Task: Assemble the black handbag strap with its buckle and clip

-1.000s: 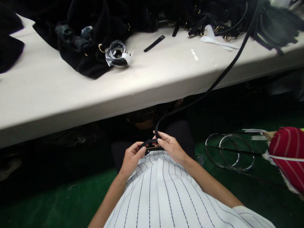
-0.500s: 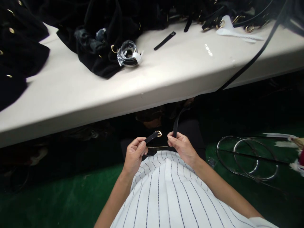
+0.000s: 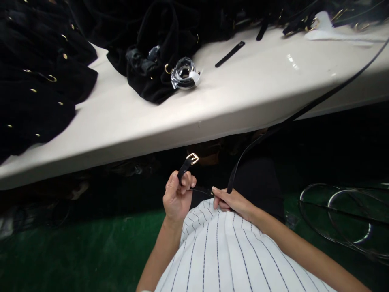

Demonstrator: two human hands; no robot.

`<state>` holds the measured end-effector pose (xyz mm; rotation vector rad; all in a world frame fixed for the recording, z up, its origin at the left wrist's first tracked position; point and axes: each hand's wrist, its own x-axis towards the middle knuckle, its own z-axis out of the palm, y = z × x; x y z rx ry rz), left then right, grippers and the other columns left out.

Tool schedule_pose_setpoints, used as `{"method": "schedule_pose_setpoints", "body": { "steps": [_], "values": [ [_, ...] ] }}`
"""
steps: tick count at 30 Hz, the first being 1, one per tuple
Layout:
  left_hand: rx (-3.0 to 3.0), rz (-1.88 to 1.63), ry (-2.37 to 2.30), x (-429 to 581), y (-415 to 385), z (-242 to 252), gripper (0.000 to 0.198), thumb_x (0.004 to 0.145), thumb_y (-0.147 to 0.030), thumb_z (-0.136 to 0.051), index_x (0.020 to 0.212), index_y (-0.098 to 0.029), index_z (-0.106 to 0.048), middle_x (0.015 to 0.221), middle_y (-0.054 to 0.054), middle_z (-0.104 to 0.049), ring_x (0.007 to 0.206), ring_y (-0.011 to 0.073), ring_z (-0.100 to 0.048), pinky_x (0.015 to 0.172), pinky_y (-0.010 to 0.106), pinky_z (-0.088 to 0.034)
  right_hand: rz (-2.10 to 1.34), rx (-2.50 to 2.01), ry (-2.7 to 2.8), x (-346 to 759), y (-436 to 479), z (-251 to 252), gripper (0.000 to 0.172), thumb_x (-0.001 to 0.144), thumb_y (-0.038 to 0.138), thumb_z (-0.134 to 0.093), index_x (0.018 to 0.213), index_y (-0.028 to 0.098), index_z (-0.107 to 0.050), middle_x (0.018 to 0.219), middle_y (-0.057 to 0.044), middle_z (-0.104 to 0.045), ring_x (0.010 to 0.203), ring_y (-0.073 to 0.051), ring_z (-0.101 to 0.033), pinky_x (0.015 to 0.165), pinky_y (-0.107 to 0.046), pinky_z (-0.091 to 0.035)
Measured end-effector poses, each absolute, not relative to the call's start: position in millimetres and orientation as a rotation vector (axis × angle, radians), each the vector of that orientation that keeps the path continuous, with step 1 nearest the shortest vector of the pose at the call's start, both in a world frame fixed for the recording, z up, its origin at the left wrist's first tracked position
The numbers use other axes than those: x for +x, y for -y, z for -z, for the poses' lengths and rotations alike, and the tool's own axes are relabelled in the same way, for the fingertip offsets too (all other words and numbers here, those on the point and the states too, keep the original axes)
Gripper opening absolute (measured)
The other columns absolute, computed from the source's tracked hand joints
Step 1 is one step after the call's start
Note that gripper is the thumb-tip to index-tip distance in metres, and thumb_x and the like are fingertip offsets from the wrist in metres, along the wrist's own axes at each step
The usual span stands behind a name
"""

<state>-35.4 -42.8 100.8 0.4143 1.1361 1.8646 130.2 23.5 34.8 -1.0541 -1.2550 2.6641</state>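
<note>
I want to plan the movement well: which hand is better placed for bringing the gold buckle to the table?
Probably the left hand: it holds the black strap just below the gold buckle. The right hand is farther from the buckle and holds another stretch of strap.

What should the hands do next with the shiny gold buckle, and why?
Perhaps the left hand could lower the gold buckle toward the right hand. It sticks up on a black strap end, apart from the long black strap at the right hand, so both might be easier to work close together.
</note>
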Motion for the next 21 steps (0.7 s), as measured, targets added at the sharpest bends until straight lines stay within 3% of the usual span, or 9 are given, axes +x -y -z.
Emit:
{"method": "schedule_pose_setpoints", "body": {
  "steps": [3, 6, 11, 15, 17, 18, 20, 21],
  "values": [
    [0.379, -1.949, -1.076, -37, 37, -112, 0.052, 0.095, -0.046, -0.048, 0.050, -0.018, -0.040, 0.048, -0.003, -0.020, 0.052, 0.0128, -0.030, 0.058, 0.031, -0.036, -2.844, -0.910, 1.011, 122, -18, -43, 0.055, 0.085, 0.063, -0.059, 0.089, 0.010, -0.074, 0.047, 0.008, -0.031, 0.045, -0.008, -0.026, 0.048, -0.024, -0.022],
    [0.340, -1.981, -0.994, -36, 36, -119, 0.060, 0.094, -0.046, -0.047, 0.046, -0.018, -0.026, 0.045, -0.003, -0.014, 0.050, 0.0127, -0.024, 0.054, 0.030, -0.034, -2.929, -0.730, 0.594, 111, -14, -52, 0.047, 0.084, 0.055, -0.066, 0.107, 0.014, -0.069, 0.053, 0.008, -0.031, 0.048, -0.007, -0.025, 0.047, -0.023, -0.022],
    [0.223, -1.980, -0.942, -31, 43, -120, 0.064, 0.094, -0.038, -0.047, 0.043, -0.018, -0.015, 0.041, -0.003, -0.007, 0.047, 0.0127, -0.016, 0.046, 0.027, -0.028, -2.688, -0.639, 0.287, 99, -21, -56, 0.037, 0.083, 0.040, -0.074, 0.114, 0.020, -0.067, 0.056, 0.008, -0.033, 0.051, -0.007, -0.028, 0.050, -0.019, -0.028],
    [0.186, -1.931, -1.008, -37, 58, -92, 0.061, 0.092, -0.032, -0.051, 0.045, -0.018, -0.015, 0.041, -0.004, -0.009, 0.048, 0.0121, -0.021, 0.052, 0.025, -0.038, -2.441, -0.770, 0.468, 106, -35, -61, 0.032, 0.078, 0.040, -0.077, 0.100, 0.017, -0.072, 0.054, 0.008, -0.031, 0.051, -0.006, -0.028, 0.048, -0.020, -0.026],
    [0.192, -1.821, -1.046, -48, 68, -69, 0.058, 0.090, -0.032, -0.055, 0.044, -0.019, -0.021, 0.041, -0.004, -0.022, 0.050, 0.0110, -0.034, 0.064, 0.027, -0.047, -2.312, -0.865, 0.656, 111, -39, -64, 0.030, 0.077, 0.041, -0.077, 0.093, 0.015, -0.074, 0.052, 0.007, -0.033, 0.050, -0.007, -0.030, 0.047, -0.023, -0.024],
    [0.218, -1.725, -1.079, -56, 74, -57, 0.054, 0.087, -0.034, -0.058, 0.044, -0.019, -0.029, 0.045, -0.002, -0.035, 0.056, 0.0115, -0.044, 0.072, 0.031, -0.051, -2.251, -0.914, 0.756, 113, -39, -66, 0.030, 0.077, 0.041, -0.077, 0.090, 0.015, -0.075, 0.050, 0.007, -0.034, 0.049, -0.007, -0.031, 0.047, -0.024, -0.023],
    [0.315, -1.466, -1.184, -75, 83, -38, 0.035, 0.082, -0.038, -0.066, 0.055, -0.017, -0.054, 0.077, 0.005, -0.066, 0.080, 0.0187, -0.062, 0.088, 0.040, -0.052, -2.172, -0.997, 0.939, 117, -38, -69, 0.030, 0.078, 0.043, -0.074, 0.086, 0.014, -0.076, 0.046, 0.006, -0.037, 0.046, -0.007, -0.032, 0.047, -0.026, -0.022],
    [0.378, -1.326, -1.250, -86, 85, -31, 0.024, 0.079, -0.038, -0.069, 0.070, -0.016, -0.065, 0.099, 0.009, -0.070, 0.094, 0.0241, -0.064, 0.094, 0.044, -0.050, -2.159, -1.031, 1.010, 118, -36, -71, 0.030, 0.079, 0.044, -0.073, 0.084, 0.014, -0.076, 0.044, 0.006, -0.038, 0.045, -0.007, -0.032, 0.047, -0.027, -0.022]
  ]
}}
